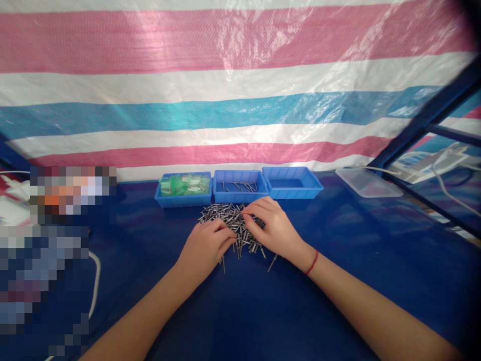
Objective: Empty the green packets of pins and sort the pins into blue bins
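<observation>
A loose pile of blind rivets (240, 231), silvery with thin pins, lies on the dark blue table surface. At its left front edge is my left hand (208, 243), fingers bent and drawn together among the rivets. My right hand (276, 228) reaches over the pile's right side, thumb and forefinger tips close together. What either hand pinches is too small or hidden to make out. Behind the pile, the middle blue bin (240, 195) holds several rivets. The left blue bin (184, 201) contains green and clear plastic packets. The right blue bin (295, 192) shows a bare floor.
A clear plastic lid or tray (368, 183) lies at the back right, near a dark metal frame (424, 115) and white cables. Striped plastic sheeting (225, 115) hangs behind the bins. On the left, a white cable (96, 281) runs beside a blurred-out area.
</observation>
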`<state>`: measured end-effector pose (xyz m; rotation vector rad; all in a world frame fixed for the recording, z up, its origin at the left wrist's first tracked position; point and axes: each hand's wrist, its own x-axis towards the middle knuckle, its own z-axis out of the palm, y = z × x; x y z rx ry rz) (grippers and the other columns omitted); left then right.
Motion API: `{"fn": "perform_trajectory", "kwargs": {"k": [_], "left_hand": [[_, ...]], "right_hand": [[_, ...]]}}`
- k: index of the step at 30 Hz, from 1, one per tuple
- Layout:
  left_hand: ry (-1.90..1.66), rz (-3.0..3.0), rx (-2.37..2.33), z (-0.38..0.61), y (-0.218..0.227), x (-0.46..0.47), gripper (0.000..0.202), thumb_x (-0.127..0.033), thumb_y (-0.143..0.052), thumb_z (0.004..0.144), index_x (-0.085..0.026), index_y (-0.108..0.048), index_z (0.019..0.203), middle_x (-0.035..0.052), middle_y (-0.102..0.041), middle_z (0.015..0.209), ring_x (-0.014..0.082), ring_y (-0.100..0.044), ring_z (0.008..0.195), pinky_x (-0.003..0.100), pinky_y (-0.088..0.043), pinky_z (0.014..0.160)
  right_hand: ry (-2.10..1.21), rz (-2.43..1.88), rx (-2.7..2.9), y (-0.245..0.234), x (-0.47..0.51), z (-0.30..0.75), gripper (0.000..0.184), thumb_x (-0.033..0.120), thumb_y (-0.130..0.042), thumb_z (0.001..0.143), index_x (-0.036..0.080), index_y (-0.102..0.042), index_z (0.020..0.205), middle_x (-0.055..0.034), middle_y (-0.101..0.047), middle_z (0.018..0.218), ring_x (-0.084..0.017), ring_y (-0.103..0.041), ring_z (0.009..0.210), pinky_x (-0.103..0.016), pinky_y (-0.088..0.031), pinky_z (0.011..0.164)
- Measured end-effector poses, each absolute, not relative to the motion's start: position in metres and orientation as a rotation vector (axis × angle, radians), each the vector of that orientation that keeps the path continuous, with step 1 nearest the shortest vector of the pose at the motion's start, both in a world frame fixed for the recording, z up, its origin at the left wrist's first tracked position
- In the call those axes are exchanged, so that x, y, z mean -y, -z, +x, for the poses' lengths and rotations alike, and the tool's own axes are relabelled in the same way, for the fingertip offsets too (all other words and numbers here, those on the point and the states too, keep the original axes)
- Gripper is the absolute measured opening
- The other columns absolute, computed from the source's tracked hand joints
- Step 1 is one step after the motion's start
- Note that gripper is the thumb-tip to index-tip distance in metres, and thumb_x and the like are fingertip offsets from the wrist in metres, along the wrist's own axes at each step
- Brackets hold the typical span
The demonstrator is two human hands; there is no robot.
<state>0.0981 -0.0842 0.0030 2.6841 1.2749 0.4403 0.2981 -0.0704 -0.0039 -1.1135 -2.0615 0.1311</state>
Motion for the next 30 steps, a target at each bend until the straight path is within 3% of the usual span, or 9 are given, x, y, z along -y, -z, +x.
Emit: {"fn": "perform_trajectory", "kwargs": {"k": [5,10,14,20,30], "left_hand": [[-0.373,2.802,-1.289,0.101,-0.006,0.087,0.018,-0.024,-0.049,0.095,-0.019,-0.066,0.088,0.0041,-0.064,0.09,0.0195,-0.059,0.083,0.032,-0.038,0.072],[-0.705,2.543,-1.299,0.1,-0.005,0.085,0.018,-0.021,-0.041,0.097,-0.017,-0.058,0.092,0.0054,-0.063,0.094,0.0187,-0.059,0.089,0.032,-0.042,0.08],[-0.884,2.252,-1.267,0.1,-0.005,0.086,0.015,-0.024,-0.044,0.097,-0.019,-0.057,0.093,0.0009,-0.065,0.088,0.0149,-0.06,0.08,0.026,-0.044,0.074],[-0.975,2.13,-1.241,0.101,-0.007,0.09,0.012,-0.024,-0.051,0.093,-0.02,-0.063,0.093,-0.0002,-0.068,0.089,0.0138,-0.062,0.077,0.025,-0.045,0.072],[-0.952,2.2,-1.22,0.101,-0.01,0.088,0.014,-0.027,-0.054,0.091,-0.02,-0.066,0.093,0.0016,-0.068,0.086,0.0142,-0.06,0.073,0.025,-0.046,0.069]], "right_hand": [[-0.149,-1.106,2.079,0.001,0.073,0.297,0.014,0.017,-0.053,0.087,0.021,-0.067,0.086,-0.0055,-0.071,0.089,-0.021,-0.059,0.087,-0.038,-0.046,0.08],[-0.289,-0.988,2.094,-0.004,0.077,0.293,0.015,0.013,-0.056,0.084,0.021,-0.067,0.088,-0.0036,-0.071,0.086,-0.019,-0.061,0.084,-0.037,-0.047,0.079],[-0.542,-0.897,1.974,-0.004,0.083,0.286,0.005,0.021,-0.062,0.085,0.022,-0.067,0.086,-0.0018,-0.071,0.082,-0.016,-0.063,0.08,-0.033,-0.048,0.079],[-0.786,-1.021,1.692,0.0,0.089,0.275,0.013,0.032,-0.064,0.085,0.02,-0.064,0.08,-0.0014,-0.065,0.075,-0.015,-0.059,0.068,-0.028,-0.048,0.062],[-0.733,-0.973,1.694,0.0,0.089,0.277,0.009,0.026,-0.061,0.086,0.021,-0.068,0.088,-0.0028,-0.065,0.078,-0.015,-0.058,0.068,-0.029,-0.047,0.061]]}}
